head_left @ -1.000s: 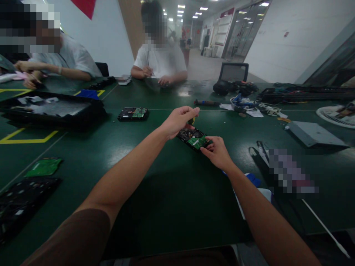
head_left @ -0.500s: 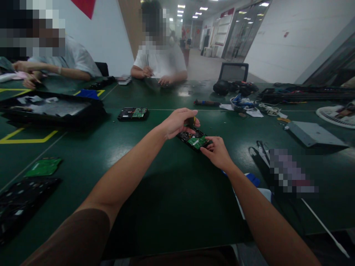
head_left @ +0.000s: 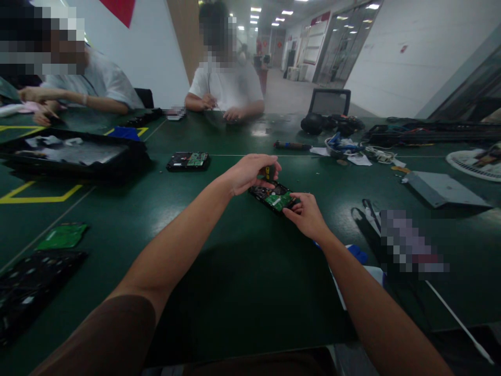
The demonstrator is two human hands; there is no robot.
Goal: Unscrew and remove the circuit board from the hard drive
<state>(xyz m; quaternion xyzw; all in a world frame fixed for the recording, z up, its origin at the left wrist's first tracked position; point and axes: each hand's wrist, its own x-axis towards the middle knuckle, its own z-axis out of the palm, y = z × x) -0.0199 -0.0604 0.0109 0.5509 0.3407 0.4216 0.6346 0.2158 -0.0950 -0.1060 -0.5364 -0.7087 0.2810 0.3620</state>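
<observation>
A hard drive (head_left: pixel 278 200) with a green circuit board facing up lies at an angle on the dark green table, in the middle of the head view. Over its far end, my left hand (head_left: pixel 250 175) is closed around the black and yellow handle of a screwdriver (head_left: pixel 269 173). The handle stands roughly upright; its tip is hidden by my fingers. At the near right end of the drive, my right hand (head_left: pixel 308 215) grips the edge between thumb and fingers.
Another hard drive (head_left: pixel 188 161) lies beyond my left forearm. At the left are a black tray (head_left: pixel 133 151), a loose green circuit board (head_left: pixel 62 236) and a black drive rack (head_left: pixel 37 284). A grey metal box (head_left: pixel 446 188) sits at right. Two people work across the table.
My left hand has shifted slightly around the screwdriver, and more of the yellow on its handle shows. My right hand and the hard drive stay almost in place.
</observation>
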